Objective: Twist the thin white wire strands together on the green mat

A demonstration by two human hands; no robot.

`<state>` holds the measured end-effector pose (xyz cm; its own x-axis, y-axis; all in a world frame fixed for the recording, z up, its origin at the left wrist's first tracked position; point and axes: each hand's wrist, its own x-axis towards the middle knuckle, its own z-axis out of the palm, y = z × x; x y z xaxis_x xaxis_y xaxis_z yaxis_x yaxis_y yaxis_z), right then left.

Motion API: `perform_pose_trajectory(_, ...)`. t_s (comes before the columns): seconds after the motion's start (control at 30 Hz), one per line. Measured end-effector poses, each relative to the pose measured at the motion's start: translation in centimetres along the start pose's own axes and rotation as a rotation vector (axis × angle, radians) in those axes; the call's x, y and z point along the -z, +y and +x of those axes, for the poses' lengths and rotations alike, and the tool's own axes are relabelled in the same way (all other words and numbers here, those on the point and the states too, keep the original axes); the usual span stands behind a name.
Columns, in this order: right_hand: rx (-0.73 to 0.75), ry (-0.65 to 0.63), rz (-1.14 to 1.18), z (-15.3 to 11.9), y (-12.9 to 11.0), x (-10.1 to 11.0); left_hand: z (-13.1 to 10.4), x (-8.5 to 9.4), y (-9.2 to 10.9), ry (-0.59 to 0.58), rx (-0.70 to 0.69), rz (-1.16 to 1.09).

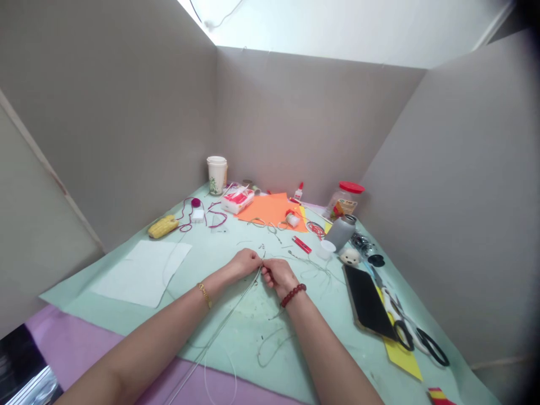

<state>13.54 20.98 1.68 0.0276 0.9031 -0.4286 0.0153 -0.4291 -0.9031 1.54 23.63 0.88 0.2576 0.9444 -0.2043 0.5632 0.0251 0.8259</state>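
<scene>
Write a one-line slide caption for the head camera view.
Left hand and right hand pinch long, thin, pale cords over a mint-green table covering.

Head-worn view, facing forward (and angled down).

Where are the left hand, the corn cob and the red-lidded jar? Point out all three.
Left hand (244, 263): head view, back of the hand.
Corn cob (163, 226): head view, middle of the yellow kernels.
Red-lidded jar (351, 187): head view, on its lid.
</scene>
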Motion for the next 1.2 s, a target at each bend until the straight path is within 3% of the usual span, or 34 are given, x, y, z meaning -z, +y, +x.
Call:
perform_pose_trajectory(0.2, -0.021, -0.042, -0.043, -0.2, -0.3, -0.6, -0.7, -0.3, -0.3, 0.061, -0.025, -0.002)
perform_pose_trajectory(0.33, 0.025, 0.025, -0.121, -0.3, -0.4, 0.3, -0.7, -0.2, -0.2, 0.056, -0.003, -0.026)
perform_pose_trajectory(0.43, 0.24, 0.205, -0.299, 0.5, -0.6, 1.8, -0.8, -0.1, -0.1, 0.052, 0.014, -0.039)
perform_pose_trajectory(0.5, 0.47, 0.315, -0.572, 1.4, -0.7, 2.5, -0.9, -0.1, -0.1, 0.052, 0.003, -0.032)
perform_pose_trajectory(0.57, 0.604, 0.331, -0.859, 2.4, -0.8, 2.6, -0.9, -0.2, -0.2, 0.053, -0.008, -0.028)
perform_pose_trajectory(0.77, 0.55, 0.24, -1.21, 3.3, -1.1, 2.2, -0.8, -0.2, -0.5, 0.042, -0.006, -0.042)
perform_pose_trajectory(1.07, 0.472, 0.397, -1.156, 2.7, -0.8, 5.2, -1.0, 0.1, -0.2, 0.019, 0.007, -0.035)
perform_pose_trajectory(1.2, 0.527, 0.353, -1.243, 1.4, -1.0, 7.0, -0.8, 0.1, -0.1, -0.001, 0.023, -0.042)
